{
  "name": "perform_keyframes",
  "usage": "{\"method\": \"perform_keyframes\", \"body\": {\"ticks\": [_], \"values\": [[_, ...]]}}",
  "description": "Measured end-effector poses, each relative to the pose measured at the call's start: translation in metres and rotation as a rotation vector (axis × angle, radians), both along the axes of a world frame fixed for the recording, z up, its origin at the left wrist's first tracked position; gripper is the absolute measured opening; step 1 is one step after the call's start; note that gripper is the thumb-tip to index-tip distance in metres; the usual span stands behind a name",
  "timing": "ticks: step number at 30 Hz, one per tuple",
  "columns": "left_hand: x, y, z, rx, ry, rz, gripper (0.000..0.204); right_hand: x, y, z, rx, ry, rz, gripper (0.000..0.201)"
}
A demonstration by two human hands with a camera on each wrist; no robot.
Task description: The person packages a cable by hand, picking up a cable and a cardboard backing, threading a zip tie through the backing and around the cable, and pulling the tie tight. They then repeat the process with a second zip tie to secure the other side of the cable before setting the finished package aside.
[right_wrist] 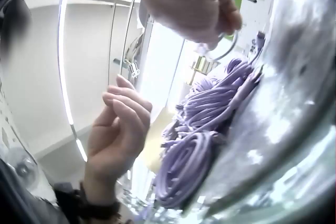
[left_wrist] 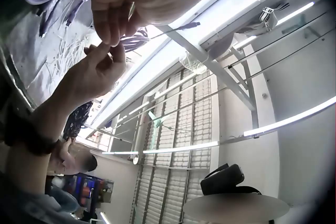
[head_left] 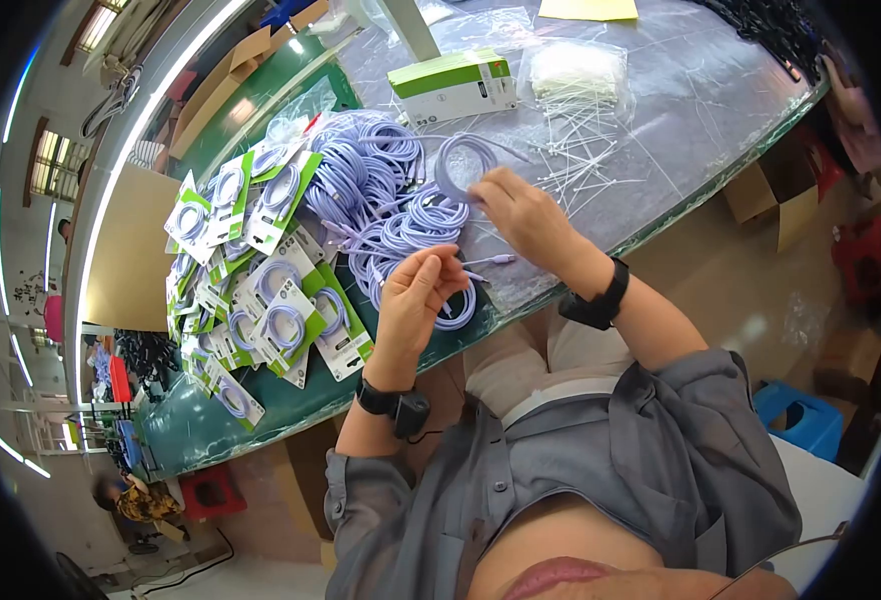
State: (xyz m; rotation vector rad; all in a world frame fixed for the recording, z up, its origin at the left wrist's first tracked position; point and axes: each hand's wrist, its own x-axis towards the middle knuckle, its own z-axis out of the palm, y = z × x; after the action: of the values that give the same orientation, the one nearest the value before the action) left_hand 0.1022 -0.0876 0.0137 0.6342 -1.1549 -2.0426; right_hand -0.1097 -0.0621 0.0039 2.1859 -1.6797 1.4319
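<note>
My right hand [head_left: 529,215] pinches the near side of a coiled lilac cable [head_left: 445,170], held over the grey tabletop. One cable end sticks out to the right of the coil. To its left, my left hand [head_left: 416,300] is raised in front of the cable pile, thumb near the loosely bent fingers. Nothing shows in the left hand [right_wrist: 121,132] in the right wrist view. Several lilac cable coils [head_left: 431,220] lie heaped just beyond the left hand. In the left wrist view the right hand [left_wrist: 92,77] partly hides the held coil [left_wrist: 135,40].
Carded cables [head_left: 286,325] in green-and-white packaging pile up at left. White cable ties [head_left: 581,140] spill from a clear bag [head_left: 611,75] behind the hands. A stack of green-and-white cards [head_left: 456,92] stands near a metal post [head_left: 409,30]. The table edge [head_left: 651,240] runs close before the body.
</note>
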Motion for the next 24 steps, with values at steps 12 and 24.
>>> {"method": "perform_keyframes", "body": {"ticks": [12, 24], "values": [[-0.025, -0.017, 0.022, -0.14, -0.307, 0.011, 0.035, -0.032, 0.067, 0.039, -0.106, 0.119, 0.257, 0.027], [-0.032, 0.004, 0.031, -0.069, -0.028, -0.488, 0.045, -0.054, 0.075, 0.05, -0.195, 0.104, 0.408, 0.029]]}}
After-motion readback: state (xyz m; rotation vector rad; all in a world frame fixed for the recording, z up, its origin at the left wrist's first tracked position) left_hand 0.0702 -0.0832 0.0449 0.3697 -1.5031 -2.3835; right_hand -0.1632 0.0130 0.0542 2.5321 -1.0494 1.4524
